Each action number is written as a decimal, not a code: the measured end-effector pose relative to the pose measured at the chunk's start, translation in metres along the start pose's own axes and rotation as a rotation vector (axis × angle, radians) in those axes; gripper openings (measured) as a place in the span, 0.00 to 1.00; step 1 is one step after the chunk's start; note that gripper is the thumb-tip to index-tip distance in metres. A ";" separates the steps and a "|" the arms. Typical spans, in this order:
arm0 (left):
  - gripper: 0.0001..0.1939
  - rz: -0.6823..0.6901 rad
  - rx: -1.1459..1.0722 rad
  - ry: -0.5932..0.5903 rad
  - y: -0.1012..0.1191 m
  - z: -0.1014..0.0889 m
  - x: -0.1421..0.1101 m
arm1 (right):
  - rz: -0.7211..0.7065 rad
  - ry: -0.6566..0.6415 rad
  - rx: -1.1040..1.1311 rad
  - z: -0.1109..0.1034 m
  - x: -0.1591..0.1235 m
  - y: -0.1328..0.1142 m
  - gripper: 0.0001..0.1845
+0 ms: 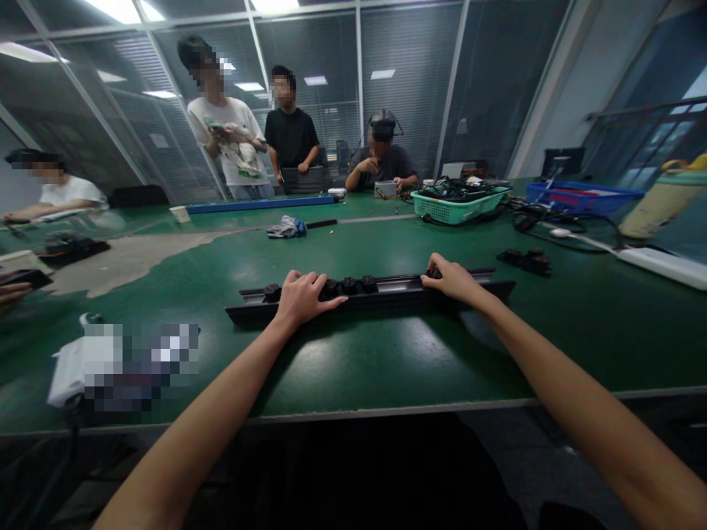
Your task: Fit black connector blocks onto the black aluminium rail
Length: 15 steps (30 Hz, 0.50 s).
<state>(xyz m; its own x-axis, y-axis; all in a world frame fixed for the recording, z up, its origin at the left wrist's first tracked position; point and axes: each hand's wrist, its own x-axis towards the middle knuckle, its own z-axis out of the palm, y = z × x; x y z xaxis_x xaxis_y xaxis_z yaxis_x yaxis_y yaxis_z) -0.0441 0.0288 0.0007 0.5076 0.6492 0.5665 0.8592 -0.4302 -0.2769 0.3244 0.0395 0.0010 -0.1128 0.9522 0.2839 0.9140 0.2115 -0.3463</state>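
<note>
A long black rail (387,291) lies across the green table (353,353) in front of me, with several small black parts (353,284) seated in its channel. My left hand (303,297) rests on the rail's left part, fingers spread flat over it. Near the rail's right end, my right hand (450,277) has its fingers curled and pinched on a small black part in the channel.
Loose black parts (524,259) lie right of the rail. A teal basket (458,205) of cables, a blue tray (579,196), a power strip (657,263) and a bottle (660,202) stand at the back right. Several people sit or stand along the far side. A white device (74,368) lies front left.
</note>
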 end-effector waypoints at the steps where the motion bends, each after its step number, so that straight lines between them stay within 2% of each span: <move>1: 0.32 -0.001 -0.002 0.003 0.000 0.000 0.000 | 0.006 0.002 -0.006 -0.001 0.000 0.000 0.13; 15: 0.32 0.005 0.033 0.003 -0.001 0.002 0.000 | 0.036 -0.017 -0.015 -0.006 0.000 0.012 0.14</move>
<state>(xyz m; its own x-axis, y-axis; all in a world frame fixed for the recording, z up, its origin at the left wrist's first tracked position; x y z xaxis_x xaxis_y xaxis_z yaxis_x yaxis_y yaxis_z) -0.0452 0.0304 -0.0010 0.5122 0.6451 0.5670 0.8581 -0.4129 -0.3053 0.3379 0.0406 0.0025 -0.0868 0.9628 0.2560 0.9231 0.1743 -0.3428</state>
